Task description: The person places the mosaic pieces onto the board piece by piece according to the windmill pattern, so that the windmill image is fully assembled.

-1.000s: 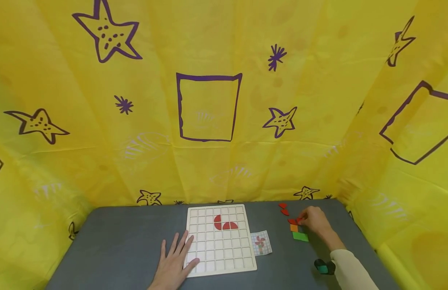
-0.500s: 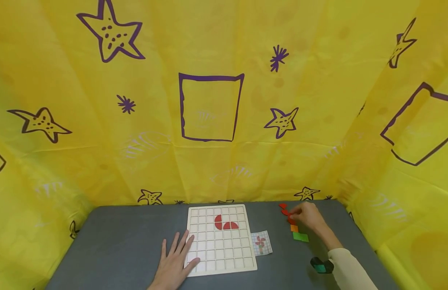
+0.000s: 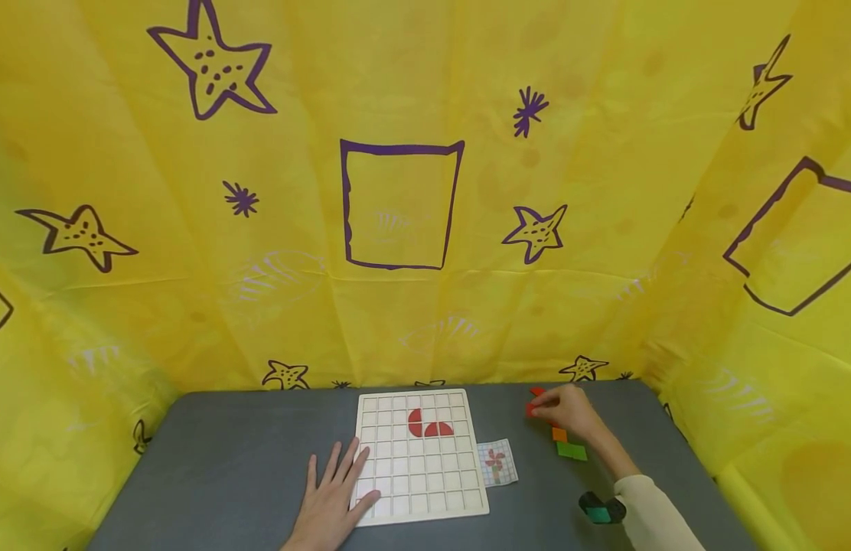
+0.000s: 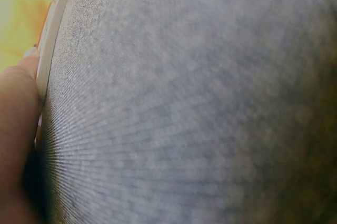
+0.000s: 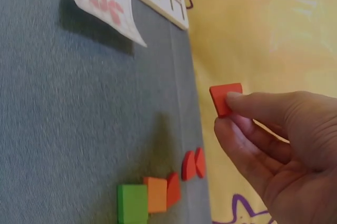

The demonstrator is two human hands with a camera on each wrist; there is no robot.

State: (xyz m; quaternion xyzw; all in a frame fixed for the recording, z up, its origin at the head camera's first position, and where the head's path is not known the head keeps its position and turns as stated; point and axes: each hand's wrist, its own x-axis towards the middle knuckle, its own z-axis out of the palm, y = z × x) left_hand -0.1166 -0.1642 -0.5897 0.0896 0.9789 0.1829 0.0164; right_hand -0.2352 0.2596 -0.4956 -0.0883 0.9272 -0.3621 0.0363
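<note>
"What is the right hand (image 5: 295,145) holding?"

"One red piece (image 5: 219,101). The thumb and fingers pinch it by its edge, so most of it peeks out. I guess a small flat thing is easier to hold that way."

"Is it down on the worktop (image 3: 246,459)?"

"No, it's up in the air, and you can see the yellow cloth (image 5: 253,40) behind it."

"And the left hand (image 3: 329,501)?"

"Its fingers are straight and spread wide on the left side of the white board (image 3: 415,482). Maybe that stops the board from sliding."

"What's on the board?"

"Some red shapes (image 3: 437,429), near the top. They sit in the little squares, and the ridges probably help them stay put."

"Why is the picture card (image 3: 496,462) right beside it?"

"Perhaps so it's easy to look at. It shows a red and green shape on squares."

"And the other pieces?"

"The green blocks (image 3: 572,451), the orange block (image 3: 559,434) and the loose red pieces (image 5: 188,165) make a row to the right of the board. I think they're there so the right hand can reach them."
</note>
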